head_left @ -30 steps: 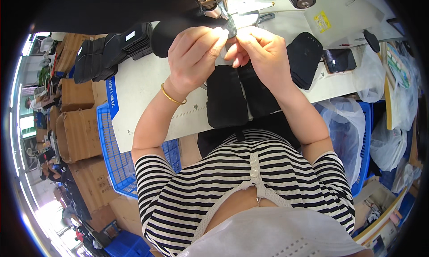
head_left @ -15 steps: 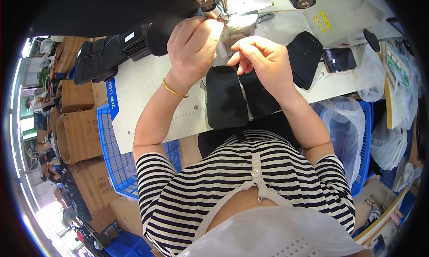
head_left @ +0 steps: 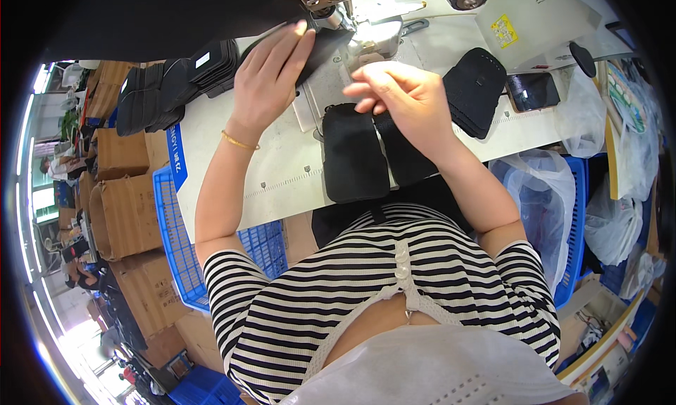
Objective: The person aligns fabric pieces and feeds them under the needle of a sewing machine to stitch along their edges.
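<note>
While left hand (head_left: 271, 77) lies, fingers slightly spread, over flat black fabric piece (head_left: 327, 49) extending right of them, right hand (head_left: 408, 101) curls fingers loosely, cannot tell if pinching; rounded black fabric panel (head_left: 355, 157) below them.

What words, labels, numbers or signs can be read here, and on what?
I don't copy printed wording:
Blue strip at the white table's left end: large white lettering.
Yellow sticker on the pale panel: too small to read.
White label on a black stack: too small to read.
Cardboard box: printing too blurred to read.
Ruler scale: too small to read.
</note>
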Action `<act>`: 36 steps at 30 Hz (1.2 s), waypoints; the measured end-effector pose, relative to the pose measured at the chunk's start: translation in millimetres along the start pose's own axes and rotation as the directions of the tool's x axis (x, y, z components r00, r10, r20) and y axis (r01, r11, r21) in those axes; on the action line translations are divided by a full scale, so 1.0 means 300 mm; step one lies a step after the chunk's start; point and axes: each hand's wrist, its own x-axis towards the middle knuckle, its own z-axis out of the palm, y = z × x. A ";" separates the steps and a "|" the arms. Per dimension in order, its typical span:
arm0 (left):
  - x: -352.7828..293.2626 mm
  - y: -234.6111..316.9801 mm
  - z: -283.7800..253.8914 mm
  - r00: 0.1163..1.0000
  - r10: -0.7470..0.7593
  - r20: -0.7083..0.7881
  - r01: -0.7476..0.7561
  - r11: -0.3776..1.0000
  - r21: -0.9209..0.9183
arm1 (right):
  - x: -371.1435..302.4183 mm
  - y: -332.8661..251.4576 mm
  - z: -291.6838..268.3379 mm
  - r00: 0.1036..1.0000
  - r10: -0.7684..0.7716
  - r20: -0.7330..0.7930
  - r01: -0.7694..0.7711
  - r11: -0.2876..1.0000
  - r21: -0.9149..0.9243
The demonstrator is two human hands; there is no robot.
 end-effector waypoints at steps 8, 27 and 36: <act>0.120 0.080 -0.120 0.991 -0.059 0.116 0.080 0.979 -0.189 | 0.022 0.040 0.110 0.998 -0.050 0.040 0.046 0.995 0.093; 0.148 0.305 -0.158 0.995 -0.097 0.025 0.098 0.992 -0.075 | -0.034 -0.014 0.033 0.983 -0.161 -0.083 0.151 0.982 -0.117; 0.172 0.261 -0.084 0.991 -0.132 0.016 0.133 0.991 -0.005 | 0.000 0.017 0.025 0.996 -0.084 -0.018 0.082 0.994 -0.078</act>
